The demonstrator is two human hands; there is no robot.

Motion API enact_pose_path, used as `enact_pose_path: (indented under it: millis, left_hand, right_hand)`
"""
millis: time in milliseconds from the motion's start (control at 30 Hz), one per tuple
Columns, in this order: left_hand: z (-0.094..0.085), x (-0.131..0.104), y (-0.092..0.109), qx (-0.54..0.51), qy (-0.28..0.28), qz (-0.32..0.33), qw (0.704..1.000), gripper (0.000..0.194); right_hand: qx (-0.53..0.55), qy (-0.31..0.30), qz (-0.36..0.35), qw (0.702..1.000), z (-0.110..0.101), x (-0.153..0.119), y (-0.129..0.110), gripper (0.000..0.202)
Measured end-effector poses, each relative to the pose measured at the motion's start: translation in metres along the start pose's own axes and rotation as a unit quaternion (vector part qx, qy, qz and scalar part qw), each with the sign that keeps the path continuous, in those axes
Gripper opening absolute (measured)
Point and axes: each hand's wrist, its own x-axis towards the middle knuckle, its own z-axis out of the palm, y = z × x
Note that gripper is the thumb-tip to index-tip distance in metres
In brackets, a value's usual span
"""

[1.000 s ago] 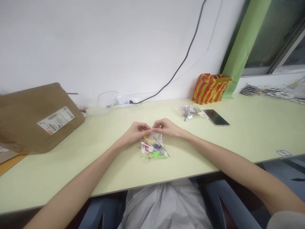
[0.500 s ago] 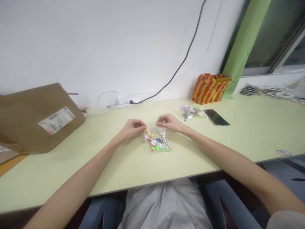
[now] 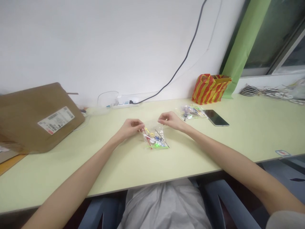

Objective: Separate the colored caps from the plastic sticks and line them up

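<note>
A clear plastic bag (image 3: 155,139) with small red, yellow, white, blue and green plastic parts and thin sticks hangs between my hands, low over the table. My left hand (image 3: 132,127) pinches its upper left corner between thumb and fingers. At the upper right corner, my right hand (image 3: 171,120) is closed in a pinch on the bag's edge. The parts lie toward the bag's lower end. The bag's upper part is see-through and hard to make out.
Behind my right hand lie a second parts bag (image 3: 190,112) and a dark tablet (image 3: 216,117). A red-yellow striped bag (image 3: 211,89) stands near the wall. A cardboard box (image 3: 40,117) is on the left, and a power strip (image 3: 125,104) sits at the back.
My right hand has moved slightly up and to the right. The plastic bag and my left hand have shifted a little up and left.
</note>
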Motion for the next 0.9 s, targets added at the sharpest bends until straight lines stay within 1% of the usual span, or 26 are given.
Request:
enact_pose_path:
  millis: [67, 133, 233, 333, 433, 533, 633, 733, 833, 900]
  left_hand:
    - [0.0, 0.0, 0.0, 0.002, -0.002, 0.001, 1.0, 0.038]
    - [-0.001, -0.001, -0.001, -0.001, -0.006, 0.001, 1.0, 0.04]
    - [-0.003, 0.0, -0.002, -0.005, -0.011, -0.005, 1.0, 0.043]
    - [-0.004, 0.0, -0.003, -0.003, -0.015, -0.016, 1.0, 0.044]
    - [-0.005, 0.0, -0.003, 0.005, -0.015, -0.024, 1.0, 0.042]
    - [-0.005, 0.0, -0.002, 0.012, -0.006, -0.021, 1.0, 0.041]
    - [-0.005, -0.001, -0.001, 0.014, 0.0, -0.017, 1.0, 0.041]
    - [-0.006, -0.001, 0.0, 0.018, 0.002, -0.017, 1.0, 0.04]
    - [-0.008, 0.0, -0.002, 0.036, 0.003, -0.019, 0.999, 0.038]
    - [-0.009, 0.001, -0.003, 0.044, 0.003, -0.02, 0.999, 0.038]
  right_hand:
    - [0.023, 0.018, 0.008, 1.0, -0.001, 0.0, -0.001, 0.023]
    - [0.06, 0.055, 0.014, 0.997, -0.003, 0.001, -0.002, 0.023]
    - [0.13, 0.12, 0.019, 0.984, -0.008, 0.003, -0.005, 0.024]
    - [0.174, 0.166, 0.024, 0.97, -0.015, 0.005, -0.008, 0.027]
    - [0.154, 0.209, 0.021, 0.966, -0.022, 0.007, -0.009, 0.027]
    - [0.108, 0.271, 0.015, 0.956, -0.032, 0.009, -0.007, 0.026]
    - [0.089, 0.355, 0.024, 0.93, -0.047, 0.013, 0.004, 0.025]
    - [0.114, 0.429, 0.074, 0.893, -0.065, 0.015, 0.024, 0.021]
    - [0.126, 0.48, 0.139, 0.857, -0.086, 0.013, 0.047, 0.015]
    - [0.11, 0.494, 0.161, 0.847, -0.1, 0.01, 0.059, 0.013]
